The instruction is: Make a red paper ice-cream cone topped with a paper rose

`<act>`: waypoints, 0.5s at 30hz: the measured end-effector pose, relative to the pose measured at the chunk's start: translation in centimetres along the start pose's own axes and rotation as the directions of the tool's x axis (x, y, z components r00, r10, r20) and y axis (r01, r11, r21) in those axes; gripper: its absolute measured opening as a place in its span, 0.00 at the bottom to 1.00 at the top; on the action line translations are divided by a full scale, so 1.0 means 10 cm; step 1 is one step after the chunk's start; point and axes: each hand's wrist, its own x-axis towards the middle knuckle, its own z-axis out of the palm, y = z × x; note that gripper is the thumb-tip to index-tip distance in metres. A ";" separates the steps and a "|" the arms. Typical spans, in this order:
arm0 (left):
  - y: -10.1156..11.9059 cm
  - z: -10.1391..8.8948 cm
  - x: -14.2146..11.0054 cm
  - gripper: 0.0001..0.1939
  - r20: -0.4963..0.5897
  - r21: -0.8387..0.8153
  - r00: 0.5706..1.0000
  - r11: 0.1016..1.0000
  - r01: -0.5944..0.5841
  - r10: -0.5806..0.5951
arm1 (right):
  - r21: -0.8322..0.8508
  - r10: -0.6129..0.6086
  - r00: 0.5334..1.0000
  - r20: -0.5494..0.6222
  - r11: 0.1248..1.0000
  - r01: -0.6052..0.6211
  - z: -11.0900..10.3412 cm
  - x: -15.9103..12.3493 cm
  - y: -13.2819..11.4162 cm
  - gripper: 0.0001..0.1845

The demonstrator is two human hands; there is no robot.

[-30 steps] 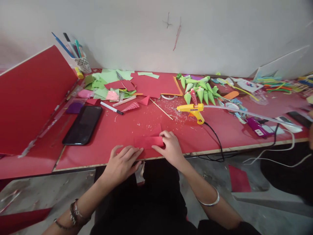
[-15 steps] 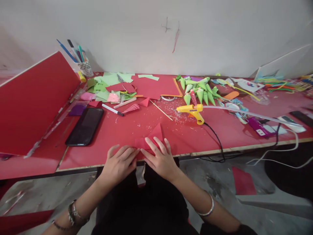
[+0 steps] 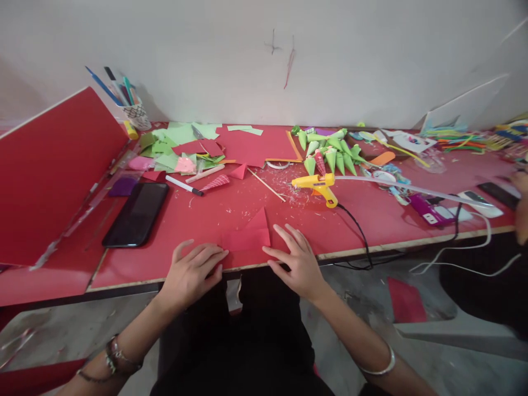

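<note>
A folded piece of red paper (image 3: 246, 237) lies near the front edge of the red table, with a pointed corner standing out at its back right. My left hand (image 3: 193, 273) rests at the paper's left end, fingers stretched out and fingertips at its edge. My right hand (image 3: 297, 264) is just right of the paper with its fingers spread; whether a fingertip touches the paper I cannot tell. Behind the paper lie a thin wooden stick (image 3: 267, 185), a small red paper triangle (image 3: 238, 171) and a patterned red paper cone (image 3: 216, 182).
A yellow glue gun (image 3: 317, 186) with a black cord lies to the right, near several green paper cones (image 3: 336, 151). On the left are a black phone (image 3: 136, 214), a marker (image 3: 183, 185) and a pen cup (image 3: 137, 114). Another person's hand (image 3: 522, 198) shows at the far right.
My right hand has lifted off the paper and moved right, uncovering more of it. My left hand stays at the left end. Another person's hand has appeared at the far right.
</note>
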 end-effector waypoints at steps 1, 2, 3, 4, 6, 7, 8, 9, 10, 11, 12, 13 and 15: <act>-0.01 0.00 0.01 0.12 0.001 -0.009 1.000 1.000 0.002 -0.002 | 0.004 0.013 1.000 -0.002 1.000 -0.013 -0.01 -0.01 0.03 0.14; -0.02 0.00 0.01 0.12 0.000 -0.015 1.000 1.000 0.004 -0.004 | 0.008 0.026 1.000 -0.007 1.000 -0.026 -0.02 -0.02 0.06 0.14; -0.02 0.00 0.01 0.12 0.001 -0.018 1.000 1.000 0.003 -0.003 | 0.011 0.037 0.999 -0.013 0.999 -0.037 -0.03 -0.03 0.08 0.14; -0.04 0.00 0.01 0.11 0.004 -0.019 1.000 1.000 0.001 -0.001 | 0.015 0.046 0.999 -0.020 0.999 -0.046 -0.04 -0.04 0.11 0.14; -0.06 -0.01 0.01 0.11 0.024 -0.021 1.000 1.000 -0.016 0.016 | 0.020 0.047 0.998 -0.043 0.999 -0.046 -0.07 -0.05 0.14 0.12; -0.07 -0.02 0.01 0.12 0.041 -0.024 0.999 0.999 -0.032 0.033 | 0.020 0.042 0.997 -0.068 0.999 -0.040 -0.08 -0.04 0.15 0.11; -0.07 -0.03 0.01 0.13 0.063 -0.030 0.997 0.998 -0.052 0.054 | 0.021 0.037 0.994 -0.106 0.999 -0.035 -0.09 -0.03 0.14 0.10; -0.08 -0.05 0.02 0.14 0.086 -0.037 0.994 0.997 -0.070 0.073 | 0.028 0.036 0.988 -0.149 0.999 -0.032 -0.10 -0.01 0.13 0.10; -0.08 -0.07 0.03 0.15 0.108 -0.045 0.990 0.995 -0.084 0.088 | 0.043 0.037 0.983 -0.182 0.999 -0.029 -0.10 0.02 0.11 0.09; -0.08 -0.10 0.05 0.15 0.131 -0.052 0.986 0.994 -0.093 0.099 | 0.066 0.033 0.981 -0.191 0.998 -0.020 -0.10 0.06 0.09 0.09; -0.08 -0.12 0.08 0.15 0.153 -0.059 0.982 0.993 -0.099 0.107 | 0.094 0.019 0.985 -0.169 0.996 -0.003 -0.09 0.11 0.07 0.10; -0.07 -0.14 0.10 0.14 0.174 -0.065 0.978 0.992 -0.104 0.114 | 0.124 -0.012 0.993 -0.116 0.992 0.026 -0.07 0.17 0.06 0.13; -0.07 -0.18 0.17 0.12 0.207 -0.071 0.971 0.991 -0.110 0.122 | 0.168 -0.102 0.994 0.023 0.981 0.097 -0.02 0.29 0.04 0.18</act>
